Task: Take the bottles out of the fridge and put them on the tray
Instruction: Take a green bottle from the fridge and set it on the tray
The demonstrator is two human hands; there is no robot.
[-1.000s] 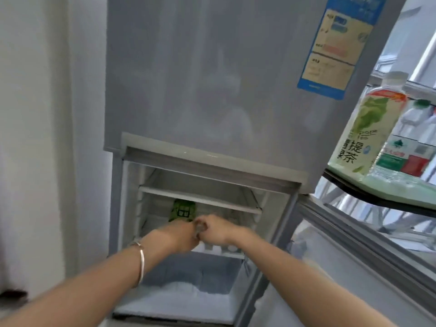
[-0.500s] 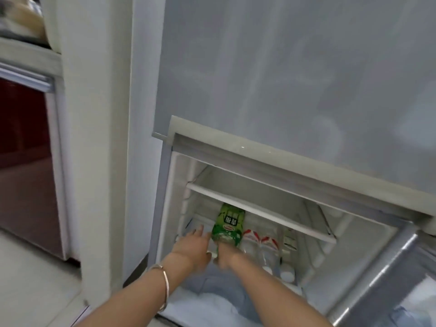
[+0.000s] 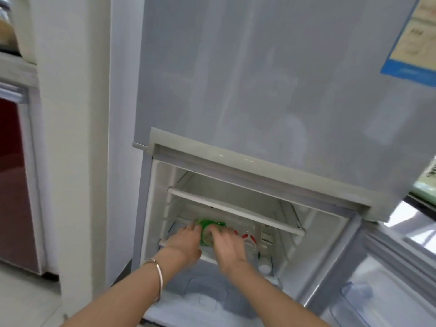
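Both hands sit deeper in the fridge [image 3: 236, 67] than half a second ago, and the green-labelled bottle [image 3: 208, 228], which stood more upright then, now lies tipped with its end toward the camera between them. Left hand [image 3: 182, 244]: palm turned inward, fingers [image 3: 192, 228] stretched forward and loosely spread against the bottle's left side; partly open, touching rather than wrapped. Left forearm rises from bottom left, wrist straight, silver bangle [image 3: 157, 277] just behind the wrist. Right hand [image 3: 227, 243]: back of hand up, fingers curled over the bottle's top and right side; motion blur, so cannot tell how tight the grip is. Right forearm comes in from bottom centre, angled up and left, the two wrists near each other. Just right of the right hand lie more bottles with red-and-white labels [image 3: 247, 239], and a white cap [image 3: 264, 267] sits near the right wrist. Above both hands runs a bare white shelf [image 3: 233, 208]. Below the forearms is the frosted drawer cover [image 3: 205, 293]. Far right of the hands, the open lower door [image 3: 389, 267]. The tray is not seen.
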